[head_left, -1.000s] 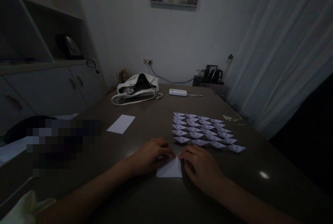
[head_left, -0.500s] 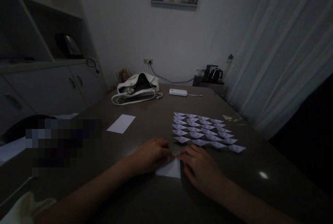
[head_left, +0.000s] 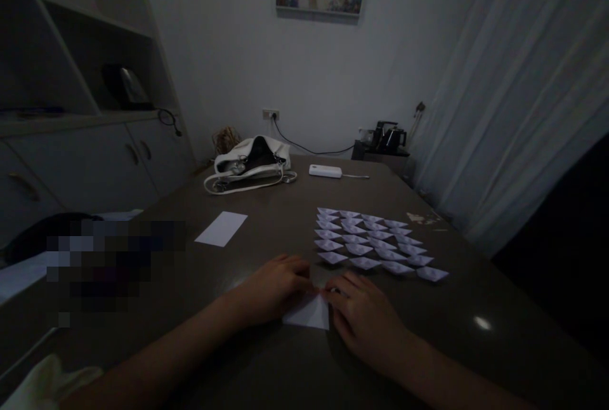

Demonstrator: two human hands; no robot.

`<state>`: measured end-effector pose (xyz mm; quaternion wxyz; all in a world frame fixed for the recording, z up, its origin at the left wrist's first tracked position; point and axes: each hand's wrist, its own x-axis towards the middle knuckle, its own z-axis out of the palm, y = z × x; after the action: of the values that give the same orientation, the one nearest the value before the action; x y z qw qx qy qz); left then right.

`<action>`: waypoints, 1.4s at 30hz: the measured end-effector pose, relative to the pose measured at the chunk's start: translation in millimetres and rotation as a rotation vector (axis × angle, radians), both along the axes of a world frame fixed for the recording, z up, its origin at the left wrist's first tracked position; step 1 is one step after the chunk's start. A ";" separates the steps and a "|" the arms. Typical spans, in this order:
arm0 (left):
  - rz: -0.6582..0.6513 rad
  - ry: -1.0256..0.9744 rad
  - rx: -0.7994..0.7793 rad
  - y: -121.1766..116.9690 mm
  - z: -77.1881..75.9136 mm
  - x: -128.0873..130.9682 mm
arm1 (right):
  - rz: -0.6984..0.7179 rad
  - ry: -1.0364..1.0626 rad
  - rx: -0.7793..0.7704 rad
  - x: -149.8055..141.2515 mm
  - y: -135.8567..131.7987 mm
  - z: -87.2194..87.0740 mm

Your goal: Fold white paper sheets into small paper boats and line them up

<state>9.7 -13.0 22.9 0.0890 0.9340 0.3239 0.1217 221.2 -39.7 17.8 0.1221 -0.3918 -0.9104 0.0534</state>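
A folded white sheet of paper lies on the dark table close to me, its near edge straight and its far part under my fingers. My left hand comes in from the left, with thumb and fingers closed at the paper's far edge. On the other side, my right hand pinches the same far edge, its fingertips almost meeting those of the left. The exact fold under the fingertips is hidden. Just beyond my right hand stand several rows of small folded paper boats.
A flat white paper lies left of centre on the table. Farther back are a white handbag and a white device with a strap. A blurred-out patch covers things at the left edge.
Both hands stay at the paper's far edge, with only slight finger shifts. The right fingers have moved a touch to the left. The view has tilted very slightly.
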 end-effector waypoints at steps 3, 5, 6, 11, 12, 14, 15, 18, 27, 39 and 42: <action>-0.007 -0.011 0.014 0.4 1.1 -0.2 | -0.010 -0.035 0.004 -1.3 -1.9 2.2; -0.001 -0.016 0.023 1.1 1.6 -0.9 | -0.001 -0.068 0.015 -2.3 -2.9 3.2; 0.001 -0.018 0.024 1.4 1.9 -1.2 | 0.005 -0.080 0.019 -2.6 -3.1 3.4; 0.009 -0.026 0.016 2.3 2.2 -2.2 | 0.009 -0.101 0.028 -2.6 -2.7 3.2; 0.007 -0.027 0.017 2.5 1.9 -2.4 | 0.007 -0.103 0.032 -2.7 -2.7 3.4; -0.001 -0.031 0.023 3.4 1.1 -3.4 | 0.006 -0.112 0.037 -3.2 -3.1 4.1; -0.003 -0.032 0.025 3.9 0.8 -4.2 | 0.003 -0.119 0.037 -3.5 -3.4 4.6; 0.000 -0.027 0.028 5.1 1.2 -7.0 | -0.007 -0.152 0.033 -4.5 -4.5 5.9; -0.003 -0.010 0.023 5.3 4.4 -8.4 | -0.008 -0.173 0.023 -3.6 -3.8 4.3; 0.007 -0.001 0.005 8.4 5.4 -11.6 | -0.016 -0.183 0.004 -4.3 -5.3 5.2; 0.010 0.007 0.002 7.8 6.8 -11.2 | -0.026 -0.173 -0.009 -3.9 -4.9 5.5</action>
<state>-1.5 -5.1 29.7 0.0862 0.9328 0.3290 0.1194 217.2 -44.6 23.3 0.0421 -0.4071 -0.9121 0.0219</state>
